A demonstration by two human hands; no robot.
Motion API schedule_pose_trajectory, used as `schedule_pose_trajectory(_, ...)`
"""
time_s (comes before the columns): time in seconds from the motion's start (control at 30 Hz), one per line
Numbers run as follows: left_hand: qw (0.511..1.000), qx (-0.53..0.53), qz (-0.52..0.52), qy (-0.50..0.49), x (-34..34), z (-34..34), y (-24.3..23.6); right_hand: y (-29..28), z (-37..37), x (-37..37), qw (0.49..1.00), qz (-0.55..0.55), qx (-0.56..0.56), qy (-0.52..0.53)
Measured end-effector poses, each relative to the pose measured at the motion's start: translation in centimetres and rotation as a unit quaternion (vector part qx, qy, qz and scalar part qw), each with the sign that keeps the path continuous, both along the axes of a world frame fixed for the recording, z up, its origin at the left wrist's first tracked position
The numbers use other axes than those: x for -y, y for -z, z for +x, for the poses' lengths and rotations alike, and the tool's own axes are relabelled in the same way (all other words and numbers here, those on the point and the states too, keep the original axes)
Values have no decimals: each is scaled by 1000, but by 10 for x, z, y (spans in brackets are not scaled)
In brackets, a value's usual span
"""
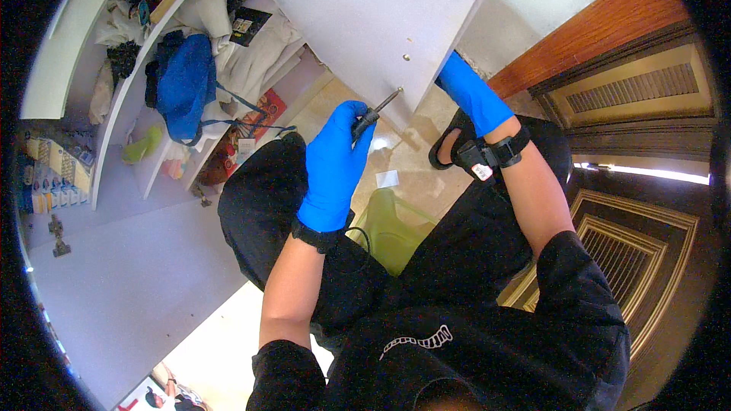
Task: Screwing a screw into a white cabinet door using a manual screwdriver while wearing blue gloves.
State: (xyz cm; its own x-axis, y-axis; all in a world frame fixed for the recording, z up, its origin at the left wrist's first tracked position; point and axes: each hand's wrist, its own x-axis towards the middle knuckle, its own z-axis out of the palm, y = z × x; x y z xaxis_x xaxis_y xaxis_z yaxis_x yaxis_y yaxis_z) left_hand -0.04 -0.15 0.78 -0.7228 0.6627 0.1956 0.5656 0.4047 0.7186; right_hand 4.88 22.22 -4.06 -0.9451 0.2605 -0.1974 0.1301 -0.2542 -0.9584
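My left hand (331,171), in a blue glove, is closed around the dark handle of a screwdriver (387,101). The screwdriver slants up and to the right, its tip at a small fitting near the lower end of a white panel (358,15). Just above the tip, a round hole or fitting (406,57) shows in the panel. My right hand (472,95), also gloved in blue, reaches to the panel's right edge. Its fingers pass behind that edge, so I cannot see whether they grip the panel.
At the left stands an open cabinet with a blue bag (186,80) and cloths on its shelves. Its white door (137,289) carries metal hinges (57,236). A green plastic stool (390,236) is between my legs, near a white slip (387,179). Dark louvred doors (624,243) line the right.
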Motion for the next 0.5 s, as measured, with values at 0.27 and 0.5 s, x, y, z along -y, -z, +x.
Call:
schedule_pose_trajectory(0.27,991,-130,21,23,-1,-4,7,-11,5,7,1000,23,-3,13)
schedule_pose_trajectory(0.5,1000,-3,22,18,-4,1,-2,-14,7,6,999,22,1,26)
